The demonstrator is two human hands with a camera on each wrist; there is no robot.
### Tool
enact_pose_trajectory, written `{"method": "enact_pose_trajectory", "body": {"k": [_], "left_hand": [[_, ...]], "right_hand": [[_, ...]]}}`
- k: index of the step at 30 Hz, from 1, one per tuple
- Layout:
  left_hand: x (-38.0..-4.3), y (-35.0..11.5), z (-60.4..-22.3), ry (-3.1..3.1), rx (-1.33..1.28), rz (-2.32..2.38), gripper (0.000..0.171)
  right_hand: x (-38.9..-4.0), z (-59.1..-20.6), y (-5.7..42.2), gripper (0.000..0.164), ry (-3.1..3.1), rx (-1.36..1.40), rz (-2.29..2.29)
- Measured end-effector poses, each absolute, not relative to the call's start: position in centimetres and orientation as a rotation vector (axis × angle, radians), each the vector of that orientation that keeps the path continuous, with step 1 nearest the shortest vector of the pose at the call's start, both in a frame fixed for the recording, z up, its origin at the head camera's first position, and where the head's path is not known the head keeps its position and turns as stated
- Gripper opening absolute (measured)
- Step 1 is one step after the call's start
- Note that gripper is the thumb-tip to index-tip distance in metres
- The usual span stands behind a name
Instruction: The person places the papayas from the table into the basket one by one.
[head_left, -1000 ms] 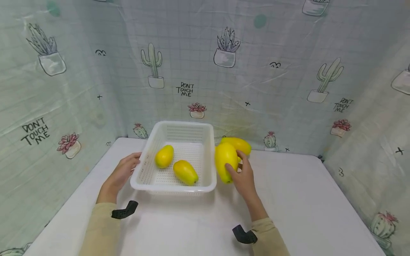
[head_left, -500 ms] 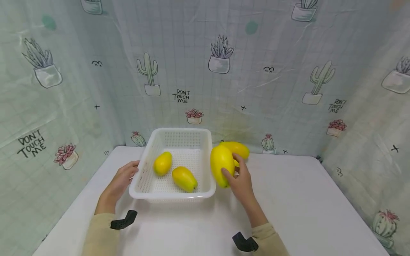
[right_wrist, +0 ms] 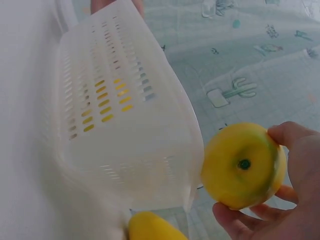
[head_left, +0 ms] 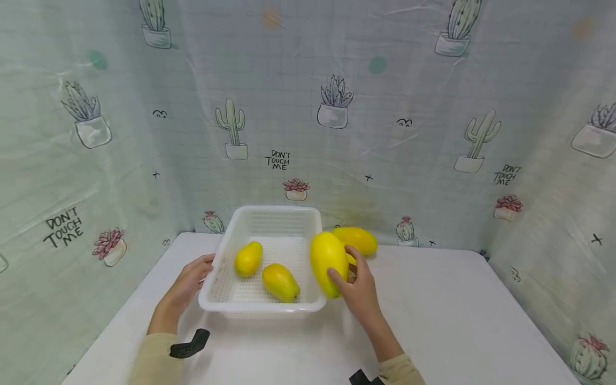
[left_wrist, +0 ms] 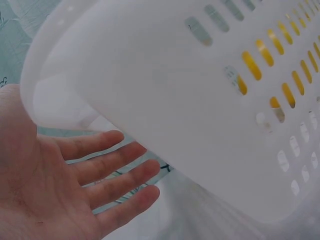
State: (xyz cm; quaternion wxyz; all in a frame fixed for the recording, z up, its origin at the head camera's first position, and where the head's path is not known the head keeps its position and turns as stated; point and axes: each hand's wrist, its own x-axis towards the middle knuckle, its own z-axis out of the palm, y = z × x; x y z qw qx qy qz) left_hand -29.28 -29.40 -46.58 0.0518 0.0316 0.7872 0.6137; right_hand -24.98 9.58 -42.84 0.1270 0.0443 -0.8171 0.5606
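A white perforated plastic basket (head_left: 262,307) stands on the table, holding two smaller yellow fruits, one roundish (head_left: 248,259) and one tapering to a greenish tip (head_left: 281,283). My right hand (head_left: 357,283) grips a large yellow papaya (head_left: 329,264) at the basket's right rim; the right wrist view shows its dark green stem end between thumb and fingers. My left hand (head_left: 189,282) is at the left rim. Its fingers (left_wrist: 117,187) are straight beside the basket's outer wall in the left wrist view; the thumb is largely hidden there.
Another yellow fruit (head_left: 356,240) lies behind the right hand, by the back of the white table (head_left: 447,315). A patterned cloth (head_left: 399,160) with cactus drawings hangs behind and along both sides.
My right hand has carried the papaya slightly left, so it overlaps the basket's right rim more. The left hand keeps its place at the basket. The head view has tilted upward.
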Motion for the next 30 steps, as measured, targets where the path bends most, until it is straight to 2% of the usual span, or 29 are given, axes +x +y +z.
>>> {"method": "enact_pose_trajectory", "body": {"k": [11,30], "left_hand": [[-29.1,-29.3,-47.1,2.39,0.122,1.85,0.048],[-29.6,-28.9,-46.1,2.373,0.058,1.889,0.05]], "right_hand": [[-24.4,-43.7,9.7,0.058,-2.365,0.164,1.591],[-25.2,-42.6,9.8,0.057,-2.351,0.275,1.6]]}}
